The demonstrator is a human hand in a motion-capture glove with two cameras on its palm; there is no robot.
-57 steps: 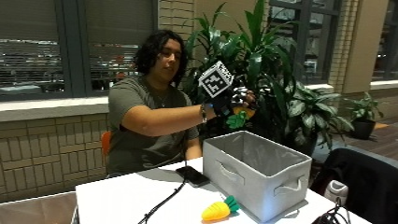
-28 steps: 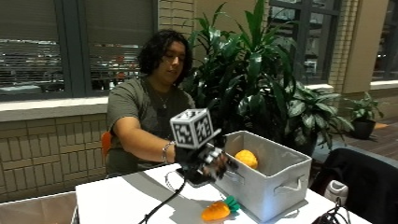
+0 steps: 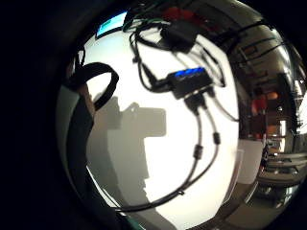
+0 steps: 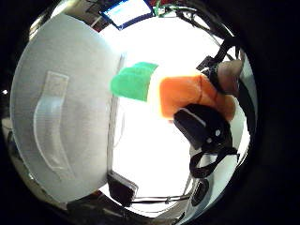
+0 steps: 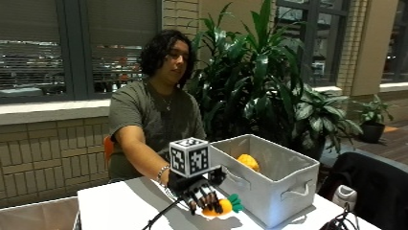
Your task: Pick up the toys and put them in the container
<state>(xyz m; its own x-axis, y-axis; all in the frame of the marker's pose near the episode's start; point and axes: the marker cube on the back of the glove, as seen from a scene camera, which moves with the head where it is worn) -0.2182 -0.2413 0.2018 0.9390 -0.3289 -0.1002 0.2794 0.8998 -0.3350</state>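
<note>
Two toys, outside view: your gloved right hand (image 5: 203, 195) is down on the white table (image 5: 121, 206), fingers curled over the orange carrot toy (image 5: 223, 207); its green leaf end points toward the grey fabric bin (image 5: 280, 184).
Carrot position: on the tabletop, just beside the bin's near wall and outside it.
Second toy: a yellow-orange soft toy (image 5: 248, 162) lies inside the bin, against the far wall.
Bin handles: a strap on the short end and one on the long side (both hang flat).
Your other arm: not visible to me here.

Thumb-side palm view, grip: your fingers (image 4: 206, 129) wrap the carrot toy (image 4: 187, 93) at its orange body, and a bare fingertip shows past it; the green top (image 4: 133, 80) sticks out free.
Bin there: the grey fabric bin (image 4: 61, 126) stands close to the leaf end, handle strap facing the palm.
Phone: a dark phone (image 4: 123, 187) lies on the table by the bin's corner.

Little-finger-side palm view, table: white table (image 3: 158, 158) with the hand's shadow on it.
Toys there: none shown.
</note>
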